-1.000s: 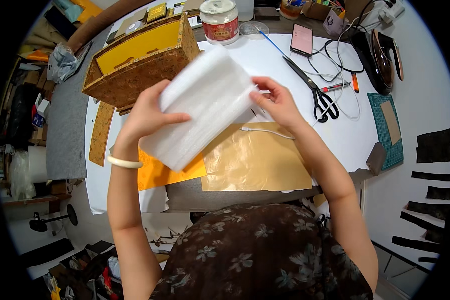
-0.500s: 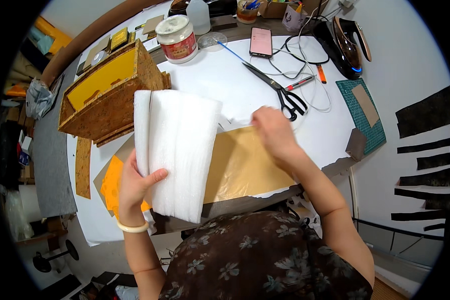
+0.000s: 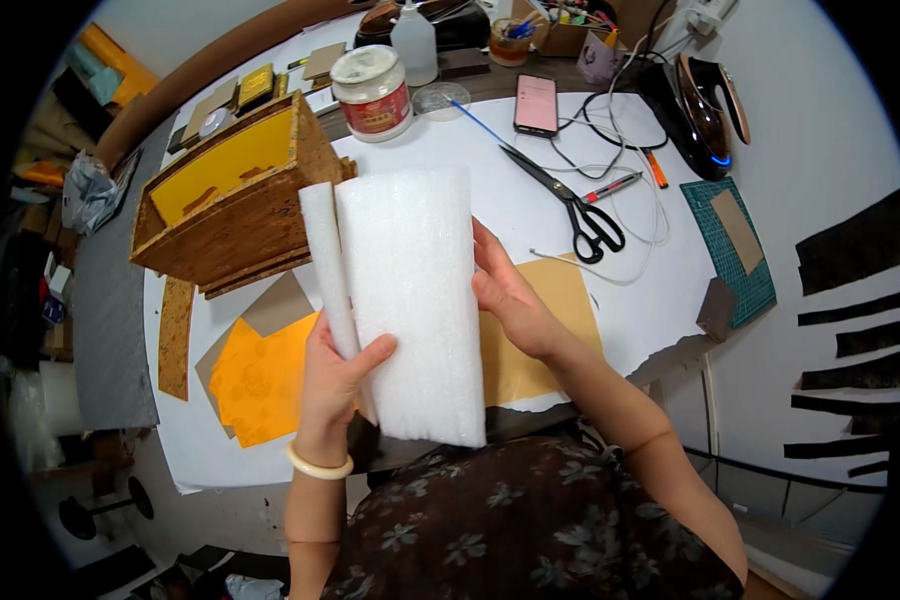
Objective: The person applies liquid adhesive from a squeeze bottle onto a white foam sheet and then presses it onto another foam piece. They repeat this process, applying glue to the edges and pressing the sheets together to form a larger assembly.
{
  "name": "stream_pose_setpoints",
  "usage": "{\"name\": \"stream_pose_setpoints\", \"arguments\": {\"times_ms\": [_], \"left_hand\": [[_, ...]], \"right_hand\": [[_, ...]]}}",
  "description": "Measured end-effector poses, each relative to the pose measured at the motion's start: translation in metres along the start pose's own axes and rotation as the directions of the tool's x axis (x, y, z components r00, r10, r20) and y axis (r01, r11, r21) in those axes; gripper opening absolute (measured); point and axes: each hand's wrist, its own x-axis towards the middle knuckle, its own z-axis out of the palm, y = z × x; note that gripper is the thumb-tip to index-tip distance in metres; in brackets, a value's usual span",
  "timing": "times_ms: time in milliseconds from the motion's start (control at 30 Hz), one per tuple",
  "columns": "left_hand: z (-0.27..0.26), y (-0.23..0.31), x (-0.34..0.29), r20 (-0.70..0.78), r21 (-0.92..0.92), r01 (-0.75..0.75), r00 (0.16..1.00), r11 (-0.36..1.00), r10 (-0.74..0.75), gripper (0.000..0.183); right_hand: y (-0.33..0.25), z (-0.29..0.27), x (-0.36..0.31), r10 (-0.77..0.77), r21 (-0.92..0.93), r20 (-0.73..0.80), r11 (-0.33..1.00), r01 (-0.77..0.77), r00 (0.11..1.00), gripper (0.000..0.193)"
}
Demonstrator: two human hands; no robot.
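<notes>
A folded white foam sheet (image 3: 415, 300) is held upright over the table, with a narrow rolled or folded strip along its left side. My left hand (image 3: 338, 375) grips its lower left part, thumb across the front. At the right edge, my right hand (image 3: 510, 300) takes hold, its fingertips partly hidden by the foam. Beneath the foam and my right hand lies a tan paper sheet (image 3: 570, 300). Orange patterned cloth or paper (image 3: 260, 385) rests beside my left hand, on a grey board (image 3: 278, 305).
An open brown box with a yellow lining (image 3: 230, 235) stands left, near a white-lidded jar (image 3: 370, 95). Black scissors (image 3: 580, 215), a phone (image 3: 536, 104), cables and a red-and-grey knife (image 3: 612, 188) lie toward the right. Beyond are an iron (image 3: 695, 110) and green cutting mat (image 3: 725, 235).
My right hand has come left from the tan sheet to the foam's right edge. The foam has shifted right, and its broad face now looks flatter.
</notes>
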Motion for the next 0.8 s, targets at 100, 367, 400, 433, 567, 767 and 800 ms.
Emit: {"name": "stream_pose_setpoints", "arguments": {"times_ms": [100,367,400,433,567,767,800], "left_hand": [[0.004,-0.001,-0.002,-0.036,-0.020,0.006,0.999,1.000,-0.007,0.063],[0.004,-0.016,-0.006,0.068,-0.244,0.154,0.988,0.957,-0.142,0.051],[0.006,-0.016,-0.007,0.075,-0.344,0.187,0.982,0.920,-0.171,0.049],[0.007,-0.017,-0.007,0.072,-0.332,0.181,0.983,0.926,-0.167,0.049],[0.011,-0.018,-0.003,-0.016,-0.209,0.119,0.992,0.971,-0.125,0.048],[0.012,-0.018,-0.005,-0.040,-0.188,0.057,0.997,0.981,-0.066,0.042],[0.013,-0.017,-0.005,-0.031,-0.188,0.049,0.998,0.981,-0.056,0.042]], "right_hand": [[0.001,0.014,0.006,0.079,0.282,0.056,0.955,-0.092,0.995,0.080],[-0.002,0.017,0.009,0.116,0.198,0.024,0.973,-0.119,0.993,0.069],[-0.001,0.017,0.009,0.111,0.195,0.002,0.975,-0.109,0.994,0.068],[0.000,0.015,0.009,0.126,0.209,-0.009,0.970,-0.121,0.992,0.067],[0.000,0.010,0.008,0.166,0.236,-0.034,0.960,-0.153,0.986,0.068],[-0.001,0.011,0.008,0.205,0.261,-0.049,0.947,-0.186,0.977,0.070],[0.000,0.010,0.007,0.204,0.273,-0.041,0.944,-0.185,0.978,0.070]]}}
